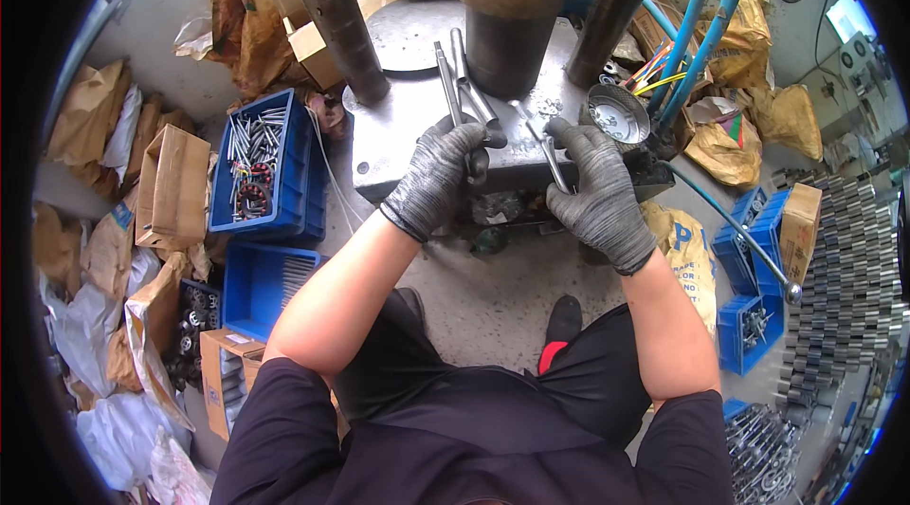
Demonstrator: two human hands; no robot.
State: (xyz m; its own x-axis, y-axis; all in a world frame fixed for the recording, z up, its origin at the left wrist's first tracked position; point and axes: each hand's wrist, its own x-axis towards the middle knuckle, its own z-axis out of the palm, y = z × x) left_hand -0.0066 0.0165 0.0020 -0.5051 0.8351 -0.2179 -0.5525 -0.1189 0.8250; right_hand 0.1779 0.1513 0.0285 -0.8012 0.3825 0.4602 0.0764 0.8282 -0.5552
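My left hand point(434, 175), in a grey knitted glove, is closed around a slim metal rod point(446, 78) that points up and away from me. Right beside that rod, a second metal rod point(478, 99) slants down to my fingers; whether I grip it too is hidden. My right hand point(604, 190), gloved the same way, pinches a shiny metal rod point(544, 146) between thumb and fingers, tilted with its far end to the left. Both hands are over the near edge of a steel press base point(398, 146). A thick steel cylinder point(512, 40) stands on it beyond my hands.
Two dark steel columns point(334, 17) rise from the base. At its right is a round metal dish point(618, 114) with small parts. Blue crates point(315, 164) of metal parts stand left; blue hoses point(706, 26) and a lever with a ball end point(754, 244) are right, near stacked metal parts point(834, 268).
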